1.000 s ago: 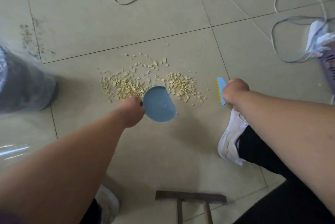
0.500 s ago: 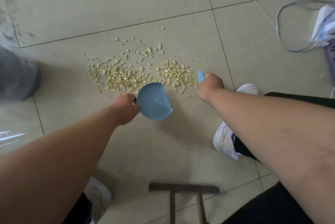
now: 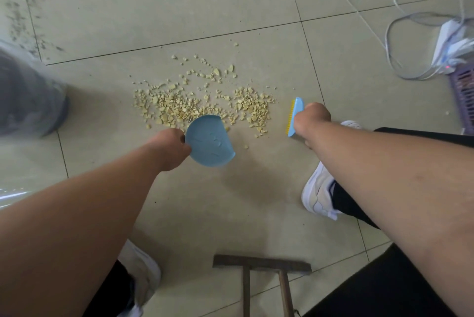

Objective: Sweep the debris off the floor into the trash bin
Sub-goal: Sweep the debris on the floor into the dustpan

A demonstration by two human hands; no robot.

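Pale yellow debris (image 3: pixel 195 101) lies scattered across the tiled floor in front of me. My left hand (image 3: pixel 168 148) grips the handle of a small blue dustpan (image 3: pixel 209 141), whose front edge touches the near side of the crumbs. My right hand (image 3: pixel 311 120) grips a blue hand brush with yellow bristles (image 3: pixel 293 116), held just right of the debris, bristles facing left. A dark trash bin lined with a clear bag (image 3: pixel 28 96) stands at the far left, blurred.
My white shoes (image 3: pixel 319 193) stand on the floor below the hands. A wooden stool frame (image 3: pixel 261 265) is at the bottom centre. Grey cables (image 3: pixel 400 42) and a purple basket (image 3: pixel 464 96) lie at the right. Dark dust marks (image 3: pixel 23 16) stain the upper-left tile.
My right hand has pulled the brush back to the right, away from the crumbs it had reached half a second ago. The dustpan stays at the near edge of the debris.
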